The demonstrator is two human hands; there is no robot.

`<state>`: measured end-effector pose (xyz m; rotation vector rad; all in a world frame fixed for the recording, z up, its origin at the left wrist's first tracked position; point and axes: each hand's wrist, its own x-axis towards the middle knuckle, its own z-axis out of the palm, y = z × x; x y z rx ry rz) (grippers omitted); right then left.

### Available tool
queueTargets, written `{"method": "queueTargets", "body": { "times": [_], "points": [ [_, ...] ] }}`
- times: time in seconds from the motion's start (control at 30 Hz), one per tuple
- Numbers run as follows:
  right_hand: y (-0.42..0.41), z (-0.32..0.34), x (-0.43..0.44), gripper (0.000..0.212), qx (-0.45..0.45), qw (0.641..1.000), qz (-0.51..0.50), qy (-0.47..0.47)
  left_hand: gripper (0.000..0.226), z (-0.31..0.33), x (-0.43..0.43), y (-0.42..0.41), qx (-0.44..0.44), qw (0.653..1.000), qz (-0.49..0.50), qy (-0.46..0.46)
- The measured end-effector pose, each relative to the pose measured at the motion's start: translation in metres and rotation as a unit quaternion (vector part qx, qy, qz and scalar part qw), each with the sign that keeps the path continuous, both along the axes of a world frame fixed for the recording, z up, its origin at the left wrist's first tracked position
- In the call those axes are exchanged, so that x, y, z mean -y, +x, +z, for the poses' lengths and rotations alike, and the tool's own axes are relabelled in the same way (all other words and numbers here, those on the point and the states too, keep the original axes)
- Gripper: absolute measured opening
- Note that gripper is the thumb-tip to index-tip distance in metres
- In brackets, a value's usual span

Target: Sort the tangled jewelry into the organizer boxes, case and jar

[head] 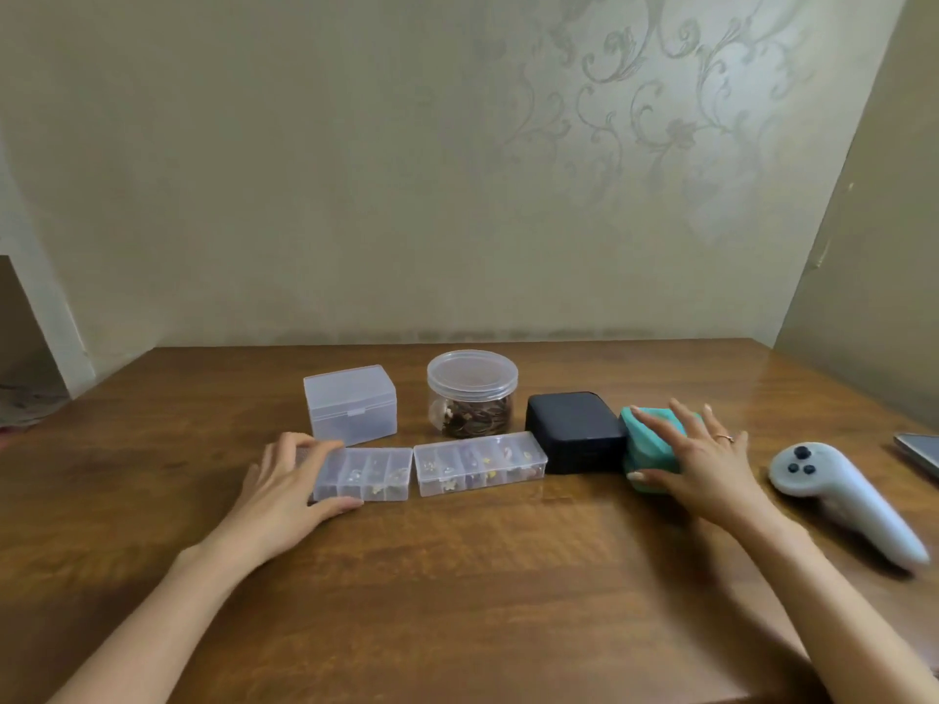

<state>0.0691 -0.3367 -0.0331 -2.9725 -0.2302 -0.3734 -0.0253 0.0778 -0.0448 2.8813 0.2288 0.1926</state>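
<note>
The left hand (289,482) grips the left end of a clear organizer box (368,475) on the worktop (457,576), fingers curled over its far edge, thumb at the near edge. The right hand (703,462) clasps a teal box (650,452), fingers spread over its top and thumb at the near corner; that box sits against a black case (576,431). A second organizer box (480,464) lies between the hands, with a lidded jar (472,378) of dark jewelry (475,419) and a tall clear box (350,403) behind, a white controller (843,495) far right.

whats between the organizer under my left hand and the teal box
Head view: right of the left organizer comes a second organizer, then the black case, close against the teal box.
</note>
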Motion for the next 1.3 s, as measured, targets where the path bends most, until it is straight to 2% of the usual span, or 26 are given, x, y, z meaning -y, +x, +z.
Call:
{"method": "queueTargets", "body": {
  "times": [0.07, 0.2, 0.4, 0.67, 0.7, 0.8, 0.83, 0.87, 0.93, 1.0, 1.07, 1.13, 1.3],
  "points": [
    [0.015, -0.004, 0.023, 0.075, -0.068, 0.997, 0.021, 0.034, 0.093, -0.002, 0.013, 0.001, -0.007, 0.999, 0.041, 0.036],
    [0.039, 0.002, 0.032, 0.073, -0.082, 0.984, 0.112, 0.107, 0.102, -0.007, 0.043, 0.005, -0.008, 0.990, 0.110, 0.084],
    [0.045, -0.006, 0.025, 0.071, -0.074, 0.986, 0.120, 0.088, 0.101, -0.009, 0.053, 0.012, -0.013, 0.983, 0.160, 0.087],
    [0.036, -0.007, 0.020, 0.071, -0.065, 0.989, 0.114, 0.070, 0.106, -0.011, 0.044, 0.011, 0.011, 0.987, 0.152, 0.049],
    [0.032, -0.004, 0.016, 0.073, -0.046, 0.990, 0.114, 0.071, 0.107, -0.009, 0.044, 0.010, 0.036, 0.987, 0.147, 0.049],
    [0.023, 0.012, -0.017, 0.077, 0.071, 0.982, 0.126, 0.120, 0.108, 0.005, 0.035, 0.020, 0.190, 0.976, 0.085, 0.062],
    [0.022, 0.020, -0.034, 0.076, 0.103, 0.979, 0.134, 0.114, 0.105, 0.015, 0.032, 0.028, 0.211, 0.971, 0.078, 0.076],
    [0.023, 0.028, -0.055, 0.073, 0.121, 0.977, 0.145, 0.098, 0.101, 0.025, 0.029, 0.036, 0.197, 0.974, 0.084, 0.080],
    [0.031, 0.044, -0.098, 0.065, 0.103, 0.979, 0.163, 0.068, 0.096, 0.041, 0.024, 0.058, 0.099, 0.986, 0.114, 0.076],
    [0.045, 0.053, -0.134, 0.064, 0.040, 0.985, 0.164, 0.034, 0.089, 0.048, 0.018, 0.075, -0.005, 0.991, 0.122, 0.063],
    [0.061, 0.053, -0.155, 0.063, -0.040, 0.985, 0.166, 0.000, 0.075, 0.044, 0.010, 0.083, -0.068, 0.994, 0.088, 0.023],
    [0.068, 0.044, -0.164, 0.058, -0.087, 0.981, 0.172, 0.003, 0.063, 0.038, -0.002, 0.086, -0.065, 0.997, 0.048, -0.009],
    [0.050, 0.028, -0.162, 0.055, -0.045, 0.979, 0.194, 0.040, 0.054, 0.032, -0.016, 0.084, -0.023, 0.999, -0.031, -0.003]
  ]
}}
